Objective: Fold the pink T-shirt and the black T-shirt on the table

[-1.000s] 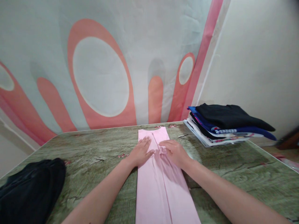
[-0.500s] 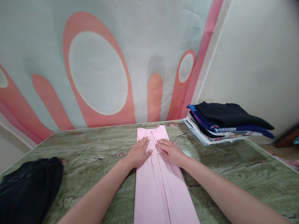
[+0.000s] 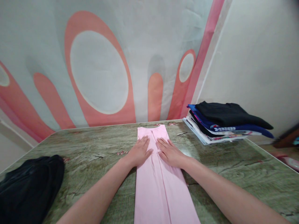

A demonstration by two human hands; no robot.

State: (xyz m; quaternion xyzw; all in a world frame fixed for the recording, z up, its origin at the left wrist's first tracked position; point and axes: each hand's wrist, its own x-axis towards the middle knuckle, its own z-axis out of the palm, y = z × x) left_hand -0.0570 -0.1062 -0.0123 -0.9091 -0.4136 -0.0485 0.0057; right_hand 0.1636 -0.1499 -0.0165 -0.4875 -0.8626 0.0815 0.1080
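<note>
A pink shirt (image 3: 155, 193) lies on the table as a long, narrow strip, both sides folded in so that their edges meet near the middle. Its neckline is at the far end, and the near end runs out of view at the bottom. Flat on the left side of the cloth rests my left hand (image 3: 140, 151), fingers stretched out. My right hand (image 3: 171, 152) presses on the right side in the same way, palm down. Small creases show between the two hands.
A stack of folded clothes (image 3: 229, 121), black on top, stands at the table's far right corner. Dark bunched cloth (image 3: 30, 186) lies at the left. The wood-patterned table (image 3: 93, 155) ends at a wall covering (image 3: 140, 62) with pink shapes.
My right hand's fingers have spread a little and shifted slightly on the cloth. My left hand stays in place. The view has moved very slightly.
</note>
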